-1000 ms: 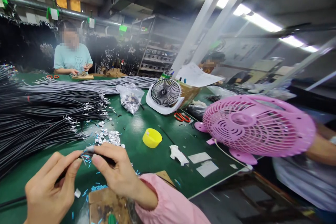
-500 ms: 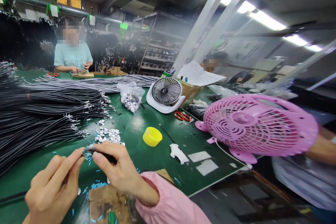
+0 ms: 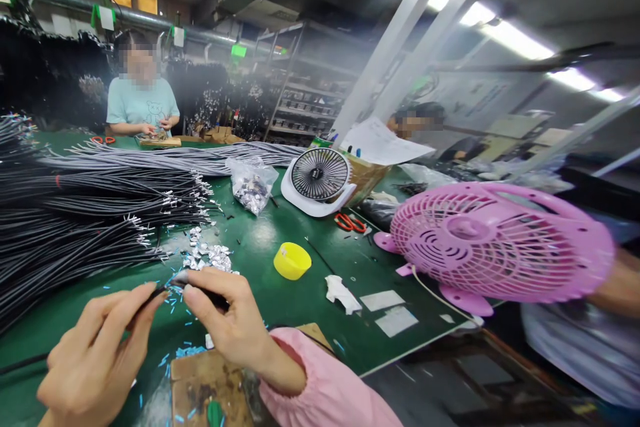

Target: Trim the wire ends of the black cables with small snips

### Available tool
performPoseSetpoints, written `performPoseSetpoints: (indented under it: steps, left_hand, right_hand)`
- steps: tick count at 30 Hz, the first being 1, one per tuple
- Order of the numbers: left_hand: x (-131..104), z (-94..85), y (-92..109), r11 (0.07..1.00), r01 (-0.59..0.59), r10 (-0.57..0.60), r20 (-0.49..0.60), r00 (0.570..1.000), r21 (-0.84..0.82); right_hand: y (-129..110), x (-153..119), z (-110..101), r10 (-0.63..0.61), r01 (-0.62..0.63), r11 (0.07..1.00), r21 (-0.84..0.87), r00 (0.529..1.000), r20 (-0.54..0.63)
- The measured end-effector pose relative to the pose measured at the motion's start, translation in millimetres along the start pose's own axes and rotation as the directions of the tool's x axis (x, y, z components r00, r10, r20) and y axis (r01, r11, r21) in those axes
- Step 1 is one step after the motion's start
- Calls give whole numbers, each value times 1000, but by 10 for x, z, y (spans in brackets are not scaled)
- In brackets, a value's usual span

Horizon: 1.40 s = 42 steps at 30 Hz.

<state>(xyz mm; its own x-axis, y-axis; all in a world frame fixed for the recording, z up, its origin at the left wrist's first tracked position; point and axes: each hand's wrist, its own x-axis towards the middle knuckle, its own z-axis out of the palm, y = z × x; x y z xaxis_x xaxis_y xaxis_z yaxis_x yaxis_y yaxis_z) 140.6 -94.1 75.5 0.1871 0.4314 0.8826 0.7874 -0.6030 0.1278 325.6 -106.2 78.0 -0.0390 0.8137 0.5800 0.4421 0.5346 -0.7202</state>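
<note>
At the lower left my left hand (image 3: 95, 350) pinches the end of a black cable (image 3: 25, 363), which runs off past the left edge of the view. My right hand (image 3: 233, 313) is closed around a dark slim tool (image 3: 219, 299); its kind is mostly hidden by the fingers. A small gap lies between the two hands' fingertips. Below and around them, small blue offcuts (image 3: 190, 351) are scattered on the green table (image 3: 255, 293). A worn wooden block (image 3: 200, 380) with a green piece (image 3: 215, 413) on it lies under my right wrist.
Bundles of black cables (image 3: 90, 213) fill the left, with foil scraps (image 3: 213, 256) alongside. A yellow ring (image 3: 292, 261), a small white fan (image 3: 320, 175), orange-handled scissors (image 3: 350, 222) and a pink fan (image 3: 470, 240) stand farther right. A co-worker (image 3: 143, 103) sits across the table.
My hands have drawn slightly apart, the left shifting a little left and down. The whole view has swung slightly, moving the surroundings a bit to the right.
</note>
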Motion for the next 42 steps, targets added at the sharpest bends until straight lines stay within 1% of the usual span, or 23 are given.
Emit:
performPoseSetpoints:
  steps: [2, 4, 6, 8, 9, 11, 12, 14, 15, 16, 17, 18, 20, 21, 23, 26, 28, 31, 34, 36, 38, 40, 42]
  left_hand:
    - [-21, -8, -6, 1000, 11, -11, -10, 1000, 17]
    - [-11, -3, -15, 1000, -11, 11, -27, 1000, -7]
    - [43, 5, -22, 997, -25, 23, -32, 999, -73]
    - [134, 2, -28, 982, 4, -8, -23, 1000, -189]
    - [184, -5, -33, 963, 40, -39, 9, 999, -265]
    - [269, -24, -51, 889, 166, -106, 161, 981, -427]
    - [298, -33, -63, 833, 251, -131, 264, 955, -493]
    - [328, -46, -87, 724, 411, -162, 443, 882, -554]
    - [332, -50, -94, 687, 463, -176, 490, 853, -560]
    - [334, -53, -95, 671, 487, -189, 506, 841, -559]
    - [335, -54, -89, 676, 483, -198, 494, 847, -557]
    - [338, -54, -76, 697, 454, -199, 458, 866, -556]
    - [348, -51, -37, 758, 352, -171, 353, 920, -549]
    - [355, -47, -17, 786, 298, -143, 310, 940, -542]
    - [364, -38, 12, 816, 217, -79, 268, 960, -536]
    - [377, -26, 14, 835, 141, 6, 264, 965, -531]
    - [391, -23, 0, 840, 119, 29, 263, 964, -530]
    - [399, -19, -16, 825, 151, 9, 280, 960, -544]
    - [343, 12, -25, 758, 268, -54, 352, 934, -594]
    - [268, 52, -26, 696, 380, -123, 420, 899, -609]
    - [200, 95, -16, 653, 458, -178, 465, 867, -603]
    - [179, 118, 8, 650, 483, -183, 495, 849, -587]
    - [220, 110, 39, 681, 464, -138, 523, 841, -567]
  right_hand:
    - [16, -26, 8, 1, -1, 1000, -5, 1000, -18]
    - [15, -36, 17, -2, 2, 1000, -10, 999, -35]
    - [-2, -29, 22, -13, 12, 1000, -16, 999, -45]
    - [-33, -7, 23, -27, 26, 999, -20, 999, -47]
    - [-51, 8, 22, -38, 37, 999, -25, 998, -47]
    - [-86, 39, 16, -80, 78, 996, -49, 996, -37]
    - [-101, 55, 13, -104, 102, 993, -60, 994, -25]
    - [-120, 82, 3, -120, 120, 991, -67, 993, 2]
    - [-126, 94, -3, -101, 102, 993, -57, 995, 6]
    - [-130, 105, -7, -62, 62, 998, -33, 998, -4]
    - [-133, 114, -11, -3, 4, 1000, 3, 1000, -18]
    - [-136, 122, -12, 63, -62, 997, 46, 998, -25]
    - [-141, 132, -10, 171, -169, 979, 117, 985, -2]
    - [-142, 134, -7, 188, -189, 974, 127, 982, 18]
    - [-136, 133, -2, 126, -131, 987, 92, 991, 52]
    - [-110, 129, -4, -35, 34, 999, 27, 997, 65]
    - [-88, 132, -11, -61, 58, 998, 36, 995, 73]
    - [-50, 136, -6, 48, -64, 991, 118, 990, 131]
    - [13, 114, 25, 142, -169, 978, 120, 968, 206]
    - [67, 85, 47, 119, -130, 990, 59, 978, 169]
    - [118, 52, 60, 66, -66, 998, -2, 995, 81]
    - [147, 23, 69, -29, 29, 997, -67, 1000, -4]
    - [138, 8, 83, -162, 155, 978, -138, 986, -43]
